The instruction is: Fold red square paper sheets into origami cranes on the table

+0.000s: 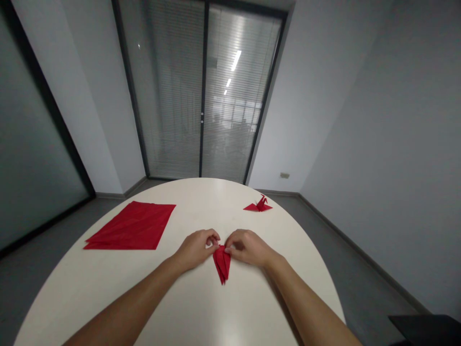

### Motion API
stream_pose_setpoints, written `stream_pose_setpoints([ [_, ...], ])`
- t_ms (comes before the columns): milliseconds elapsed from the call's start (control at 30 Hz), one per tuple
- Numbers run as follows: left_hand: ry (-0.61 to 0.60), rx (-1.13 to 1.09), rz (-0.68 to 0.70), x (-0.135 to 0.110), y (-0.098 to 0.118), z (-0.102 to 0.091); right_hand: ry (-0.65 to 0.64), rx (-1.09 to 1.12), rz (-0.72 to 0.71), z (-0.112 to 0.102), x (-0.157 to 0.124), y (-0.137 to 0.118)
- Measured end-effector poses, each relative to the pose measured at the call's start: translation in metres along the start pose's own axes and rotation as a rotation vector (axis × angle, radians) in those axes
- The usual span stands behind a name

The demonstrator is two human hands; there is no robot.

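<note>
A piece of folded red origami paper (222,264) lies between my hands on the white table, its narrow end pointing toward me. My left hand (197,247) pinches its upper left corner between thumb and fingers. On the opposite side, my right hand (248,247) has thumb and index finger closed on the upper right corner. Several creased layers show along the paper's front. The very tips of the fingers partly cover its top edge.
Sheets of red paper (135,226) lie stacked at the left of the round white table (201,197). A finished red paper crane (260,205) stands near the far right edge. A dark object (428,329) shows at the lower right, beyond the table.
</note>
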State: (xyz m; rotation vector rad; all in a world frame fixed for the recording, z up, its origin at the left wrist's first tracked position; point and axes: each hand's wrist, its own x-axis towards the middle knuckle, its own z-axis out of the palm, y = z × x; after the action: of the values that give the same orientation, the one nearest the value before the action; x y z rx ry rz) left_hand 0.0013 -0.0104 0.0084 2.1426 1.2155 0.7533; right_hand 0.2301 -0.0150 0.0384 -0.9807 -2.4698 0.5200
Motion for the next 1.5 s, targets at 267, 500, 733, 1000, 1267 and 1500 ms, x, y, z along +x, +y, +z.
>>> stream_pose_setpoints([
  [267, 0.070, 0.182, -0.023, -0.005, 0.010, -0.002, 0.036, 0.025, 0.037, 0.009, 0.005, 0.001],
  [500, 0.053, 0.153, -0.040, -0.007, 0.018, -0.002, 0.019, 0.180, 0.183, 0.012, 0.003, 0.009],
  [733, 0.010, -0.420, -0.203, -0.001, 0.019, 0.008, 0.103, 0.458, 0.231, 0.011, 0.004, 0.008],
  [1000, 0.149, -0.639, -0.210, 0.002, 0.035, 0.002, 0.269, 0.576, 0.206, 0.009, 0.010, 0.002],
  [1267, 0.118, -0.654, -0.201, 0.002, 0.035, -0.001, 0.293, 0.705, 0.259, 0.012, 0.011, 0.006],
  [1500, 0.090, -0.730, -0.213, 0.002, 0.031, 0.000, 0.303, 0.827, 0.278, 0.013, 0.011, 0.014],
])
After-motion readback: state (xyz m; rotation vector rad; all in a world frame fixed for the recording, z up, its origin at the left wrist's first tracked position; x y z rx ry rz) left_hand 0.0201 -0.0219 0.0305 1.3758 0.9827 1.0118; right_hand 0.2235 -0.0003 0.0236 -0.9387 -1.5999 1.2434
